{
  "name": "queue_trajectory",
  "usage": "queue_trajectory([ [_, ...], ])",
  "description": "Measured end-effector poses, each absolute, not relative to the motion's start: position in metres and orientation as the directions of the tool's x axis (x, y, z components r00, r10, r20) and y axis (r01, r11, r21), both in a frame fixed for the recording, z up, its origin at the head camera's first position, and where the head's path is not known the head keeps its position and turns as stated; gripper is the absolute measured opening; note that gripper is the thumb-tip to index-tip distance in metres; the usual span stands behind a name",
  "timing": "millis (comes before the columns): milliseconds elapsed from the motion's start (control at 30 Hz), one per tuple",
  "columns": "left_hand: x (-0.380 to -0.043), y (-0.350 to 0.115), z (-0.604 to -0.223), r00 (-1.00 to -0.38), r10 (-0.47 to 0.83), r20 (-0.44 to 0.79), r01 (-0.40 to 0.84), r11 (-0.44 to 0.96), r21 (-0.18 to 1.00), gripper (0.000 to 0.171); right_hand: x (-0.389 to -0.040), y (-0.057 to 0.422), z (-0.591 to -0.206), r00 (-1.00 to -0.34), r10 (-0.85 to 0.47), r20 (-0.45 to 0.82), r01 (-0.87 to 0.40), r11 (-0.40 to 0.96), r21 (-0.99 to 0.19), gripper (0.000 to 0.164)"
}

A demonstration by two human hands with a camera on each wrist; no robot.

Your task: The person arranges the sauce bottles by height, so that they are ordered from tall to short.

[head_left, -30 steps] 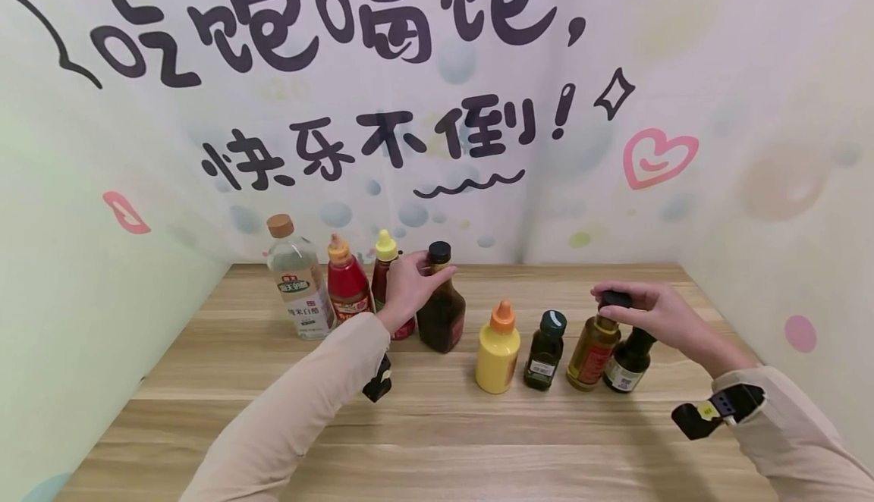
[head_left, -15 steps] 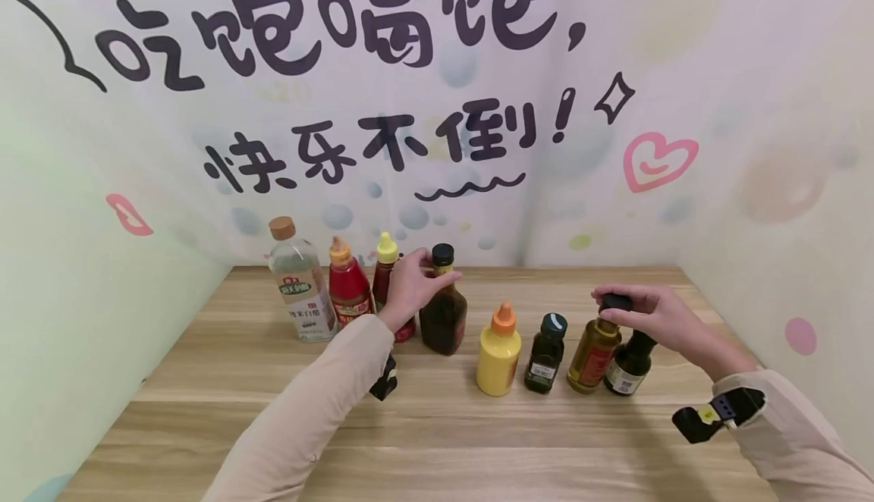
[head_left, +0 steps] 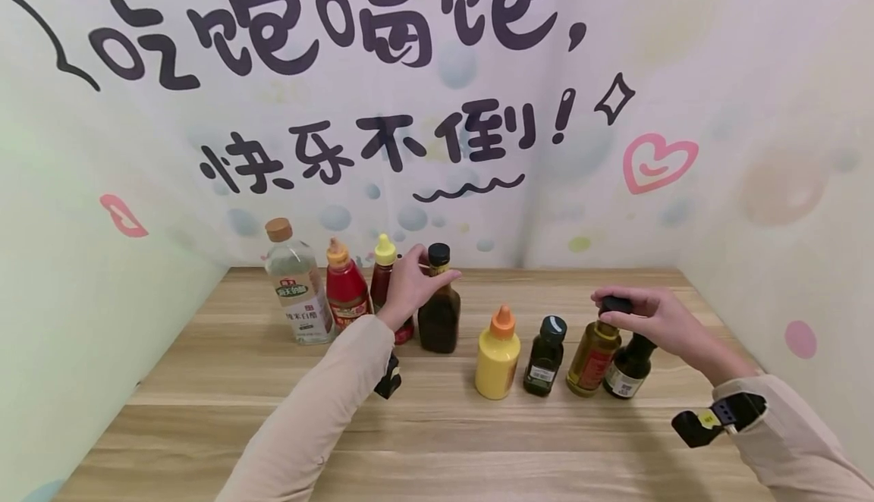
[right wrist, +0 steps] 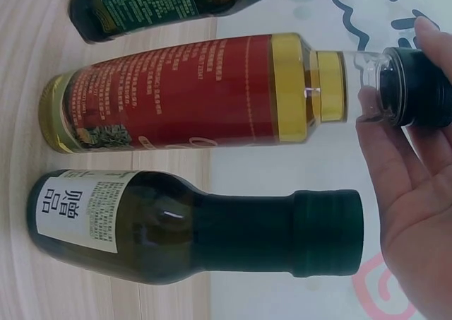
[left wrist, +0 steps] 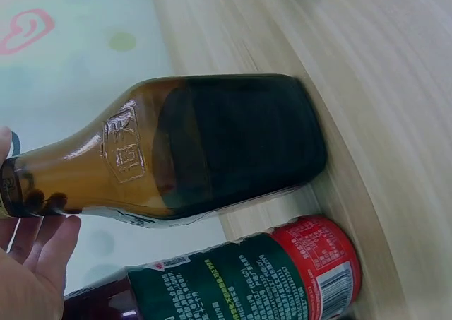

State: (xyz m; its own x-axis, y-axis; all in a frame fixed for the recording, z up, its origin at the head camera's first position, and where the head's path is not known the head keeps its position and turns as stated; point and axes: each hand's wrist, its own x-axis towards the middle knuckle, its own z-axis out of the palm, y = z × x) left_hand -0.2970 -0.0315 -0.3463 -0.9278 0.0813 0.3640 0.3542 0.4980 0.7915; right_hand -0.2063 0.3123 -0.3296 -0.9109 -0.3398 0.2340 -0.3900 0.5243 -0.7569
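My left hand grips the neck of a brown glass sauce bottle, just under its black cap. The left wrist view shows this sauce bottle upright, partly filled with dark liquid. At the right, my right hand holds an oil bottle by its black cap and neck, thumb and fingers on opposite sides. A red label wraps that oil bottle, and golden oil shows above it. Close beside it stands a small dark bottle with a white label, partly under the right hand.
Left of the sauce bottle stand a yellow-tipped squeeze bottle, a red squeeze bottle and a clear white-vinegar bottle. Between the hands are a yellow squeeze bottle and a small dark green bottle. A printed cloth hangs behind the wooden table.
The brown sauce bottle has turned in my left hand, so the red label on its right side no longer shows. The right hand keeps its hold on the oil bottle.
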Motion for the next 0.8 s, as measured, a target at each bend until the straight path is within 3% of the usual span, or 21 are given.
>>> queue_trajectory([
  [800, -0.2977, -0.0299, -0.3559, -0.932, 0.049, 0.36, 0.34, 0.462, 0.819, 0.04, -0.2055, 0.3134, -0.3322, -0.877, -0.402, 0.265, -0.447, 0.475, -0.758, 0.041],
])
